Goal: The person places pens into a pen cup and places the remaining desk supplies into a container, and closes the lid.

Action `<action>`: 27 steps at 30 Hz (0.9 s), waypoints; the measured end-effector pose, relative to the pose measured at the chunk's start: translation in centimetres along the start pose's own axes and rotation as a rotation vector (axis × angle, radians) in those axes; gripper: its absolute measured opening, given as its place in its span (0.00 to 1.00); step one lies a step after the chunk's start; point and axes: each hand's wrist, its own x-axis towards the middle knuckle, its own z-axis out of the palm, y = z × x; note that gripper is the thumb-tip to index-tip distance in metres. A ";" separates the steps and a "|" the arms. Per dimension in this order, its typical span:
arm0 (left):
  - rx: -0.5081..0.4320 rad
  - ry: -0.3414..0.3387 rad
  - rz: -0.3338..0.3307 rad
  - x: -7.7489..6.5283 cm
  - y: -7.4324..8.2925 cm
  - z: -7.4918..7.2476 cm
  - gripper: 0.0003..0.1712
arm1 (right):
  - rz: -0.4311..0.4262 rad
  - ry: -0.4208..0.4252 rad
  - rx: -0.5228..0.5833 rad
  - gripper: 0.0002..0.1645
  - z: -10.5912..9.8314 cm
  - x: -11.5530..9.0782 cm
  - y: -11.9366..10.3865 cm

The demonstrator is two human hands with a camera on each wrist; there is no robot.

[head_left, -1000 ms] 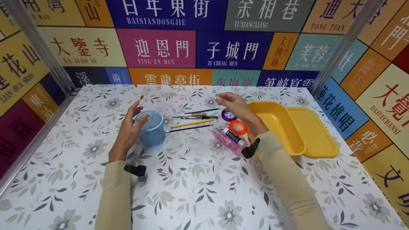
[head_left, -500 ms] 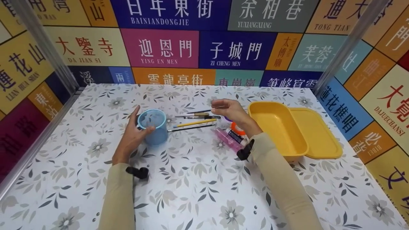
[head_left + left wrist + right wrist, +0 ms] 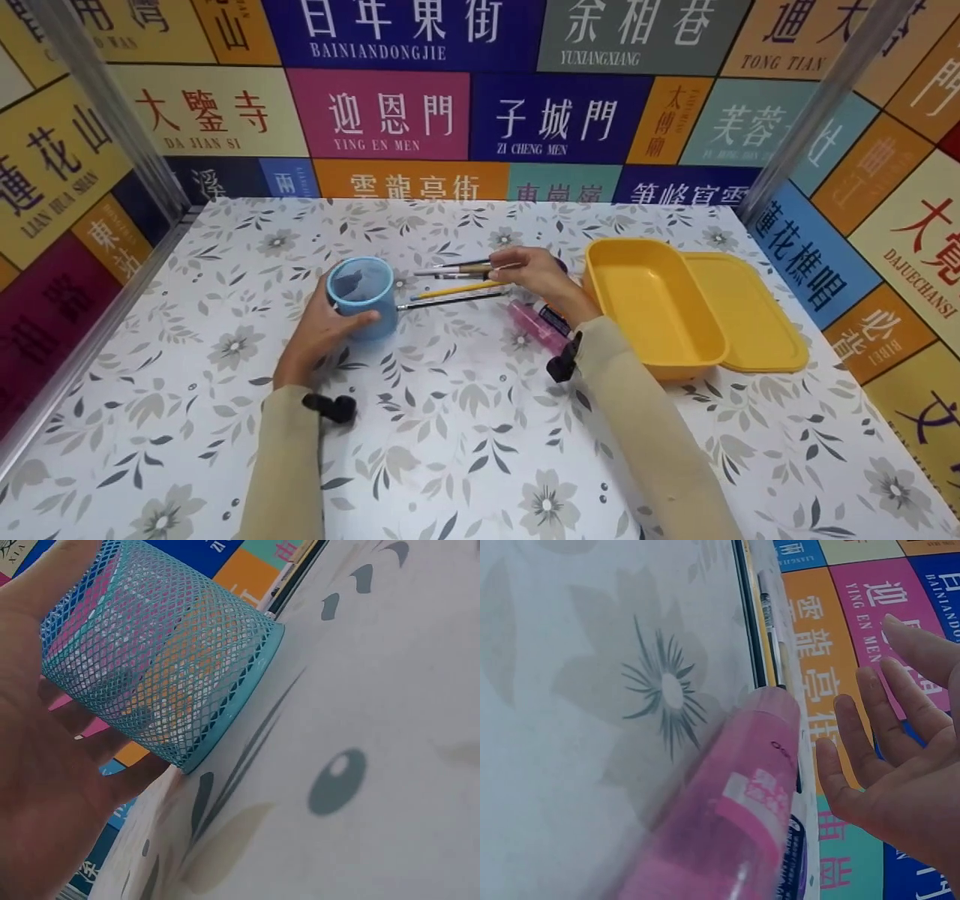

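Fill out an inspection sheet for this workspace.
Surface: white floral tabletop.
Job's things: blue mesh cup, upright; pens and pencils lying beside it.
Clutter: pink container; dark-labelled stick, partly hidden; open yellow box, yellow lid beside it.
Hands: left hand grips the cup; right hand near the pens, holding nothing visible.
Cables: nothing seen.
Surroundings: walls covered in colourful sign panels.

Left hand [image 3: 45,787] holding a turquoise mesh cup [image 3: 154,652]

The thumb lies at upper left; the other fingers reach behind the cup, whose solid base band adjoins the leaf-printed tabletop [image 3: 397,690]. Beyond lie slender pen-like implements [image 3: 297,574]; coloured lettered panels [image 3: 249,574] form the background.
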 end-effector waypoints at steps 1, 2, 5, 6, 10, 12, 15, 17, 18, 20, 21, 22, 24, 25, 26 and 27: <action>-0.002 -0.003 0.005 0.0 0.0 0.1 0.66 | 0.019 0.004 0.008 0.24 0.1 0.1 0.0; -0.002 -0.005 0.010 0.1 -0.1 0.1 0.66 | 0.035 0.007 0.016 0.24 0.1 0.2 0.1; 0.004 -0.001 0.014 0.2 -0.1 0.3 0.65 | 0.064 0.014 0.017 0.27 0.3 0.6 0.1; 0.007 0.002 0.012 0.2 -0.1 0.3 0.65 | 0.071 0.017 0.011 0.28 0.3 0.6 0.2; 0.001 0.011 -0.023 0.2 0.0 0.3 0.65 | 0.093 0.028 -0.042 0.29 0.4 0.9 0.5; -0.004 0.010 -0.040 0.1 -0.1 0.3 0.66 | 0.107 0.022 -0.067 0.27 0.5 0.9 0.6; -0.023 0.010 -0.046 0.0 -0.1 0.3 0.68 | 0.106 0.015 -0.103 0.26 0.5 1.0 0.9; -0.030 0.010 -0.039 0.0 -0.2 0.3 0.68 | 0.100 0.018 -0.121 0.26 0.5 1.1 1.1; -0.031 0.010 -0.036 0.0 -0.2 0.4 0.69 | 0.095 0.021 -0.125 0.26 0.5 1.1 1.2; -0.034 0.009 -0.027 0.1 -0.3 0.4 0.68 | 0.082 0.020 -0.128 0.27 0.4 1.2 1.4; -0.037 0.009 -0.020 0.1 -0.4 0.4 0.67 | 0.077 0.016 -0.125 0.27 0.4 1.2 1.5; -0.037 0.007 -0.015 0.1 -0.4 0.4 0.67 | 0.074 0.013 -0.119 0.28 0.4 1.2 1.6; -0.037 0.004 -0.006 0.2 -0.5 0.4 0.66 | 0.066 0.009 -0.113 0.28 0.4 1.3 1.7; -0.037 0.004 -0.001 0.2 -0.5 0.4 0.66 | 0.067 0.009 -0.113 0.27 0.4 1.3 1.8; -0.035 0.002 0.004 0.2 -0.5 0.4 0.65 | 0.070 0.010 -0.115 0.27 0.4 1.4 1.8; -0.025 0.003 0.001 0.3 -0.5 0.4 0.66 | 0.076 0.013 -0.116 0.27 0.4 1.5 1.8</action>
